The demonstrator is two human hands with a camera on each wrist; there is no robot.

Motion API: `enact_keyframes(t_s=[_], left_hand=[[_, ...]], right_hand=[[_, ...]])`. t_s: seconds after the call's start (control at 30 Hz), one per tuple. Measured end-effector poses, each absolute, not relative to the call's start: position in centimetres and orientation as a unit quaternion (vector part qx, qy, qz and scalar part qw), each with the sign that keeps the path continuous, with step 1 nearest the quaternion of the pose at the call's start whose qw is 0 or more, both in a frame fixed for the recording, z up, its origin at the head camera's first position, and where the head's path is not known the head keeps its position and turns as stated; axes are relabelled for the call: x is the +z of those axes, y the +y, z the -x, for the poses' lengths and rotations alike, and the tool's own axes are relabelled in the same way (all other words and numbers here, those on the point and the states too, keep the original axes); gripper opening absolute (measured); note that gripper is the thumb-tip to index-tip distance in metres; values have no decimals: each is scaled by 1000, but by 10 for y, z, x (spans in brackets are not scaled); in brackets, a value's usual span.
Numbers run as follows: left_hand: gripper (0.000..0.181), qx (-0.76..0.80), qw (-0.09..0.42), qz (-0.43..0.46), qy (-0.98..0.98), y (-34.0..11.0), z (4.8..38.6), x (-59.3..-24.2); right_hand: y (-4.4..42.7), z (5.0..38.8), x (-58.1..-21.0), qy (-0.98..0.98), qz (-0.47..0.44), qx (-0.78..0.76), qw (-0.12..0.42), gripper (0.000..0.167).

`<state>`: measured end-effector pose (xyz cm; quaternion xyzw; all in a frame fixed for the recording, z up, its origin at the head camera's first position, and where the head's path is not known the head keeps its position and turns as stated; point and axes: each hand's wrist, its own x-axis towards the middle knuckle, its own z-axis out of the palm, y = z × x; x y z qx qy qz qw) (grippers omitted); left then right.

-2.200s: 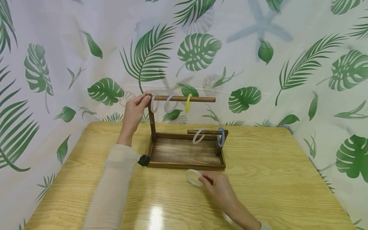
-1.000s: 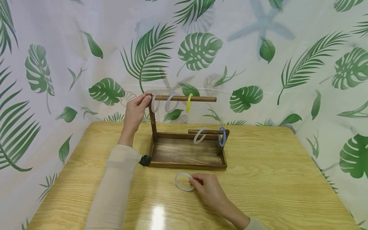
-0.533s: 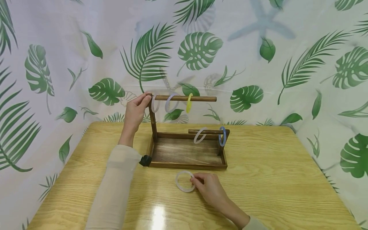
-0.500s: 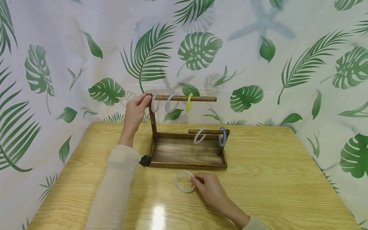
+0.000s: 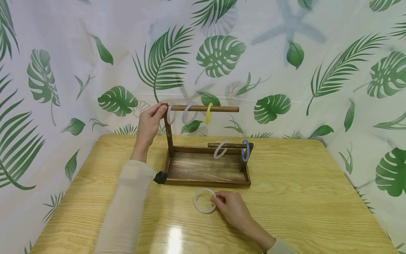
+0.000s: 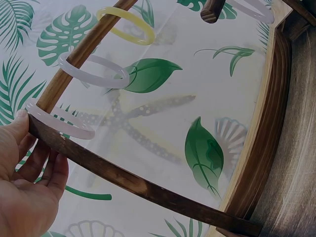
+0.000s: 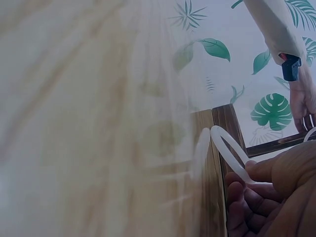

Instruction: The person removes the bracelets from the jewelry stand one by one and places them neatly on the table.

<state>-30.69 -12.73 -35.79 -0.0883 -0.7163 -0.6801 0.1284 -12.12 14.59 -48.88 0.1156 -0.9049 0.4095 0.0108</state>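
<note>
In the head view, my right hand (image 5: 234,209) pinches a whitish translucent bangle (image 5: 195,204) by its right side, in front of the wooden jewelry stand (image 5: 206,183). The right wrist view shows this bangle (image 7: 228,154) tilted up, its lower edge at or close to the shiny tabletop. My left hand (image 5: 148,127) grips the top of the stand's tall left post, thumb and fingers around it in the left wrist view. From the upper bar (image 5: 222,109) hang a pale pink bangle (image 5: 168,116), a pale lavender bangle (image 5: 184,115) and a yellow bangle (image 5: 208,114).
On the stand's short lower bar (image 5: 211,145) hang a whitish bangle (image 5: 216,154) and a blue bangle (image 5: 243,155). A shallow tray forms the stand's base. The wood-grain table (image 5: 301,197) reaches a leaf-printed curtain (image 5: 272,77). A black device (image 5: 160,177) sits at the left wrist.
My right hand has moved a little left with the bangle and turned it to face the head camera more. A white curved edge beside the right forearm has gone from view. The left hand keeps its grip.
</note>
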Motion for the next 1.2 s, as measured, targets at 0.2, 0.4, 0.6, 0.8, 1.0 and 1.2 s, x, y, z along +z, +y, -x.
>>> enact_keyframes(t_s=[0.2, 0.4, 0.6, 0.8, 1.0, 1.2], left_hand=[[41, -682, 133, 89, -714, -127, 308, -360], [40, -679, 137, 93, -715, -127, 308, -359], [42, -677, 134, 92, -718, -127, 307, -358], [43, -680, 133, 92, -715, -127, 307, -358], [43, -678, 131, 91, -718, -127, 306, -358], [43, -677, 134, 92, -718, -127, 305, -358]], right_hand=[[146, 124, -492, -910, -107, 401, 17, 7], [147, 128, -491, -914, -106, 392, 19, 6], [146, 132, -490, -916, -110, 385, 11, 10], [145, 135, -491, -921, -106, 375, 3, 12], [144, 140, -493, -927, -96, 363, 12, 11], [144, 143, -493, -925, -102, 366, 15, 10]])
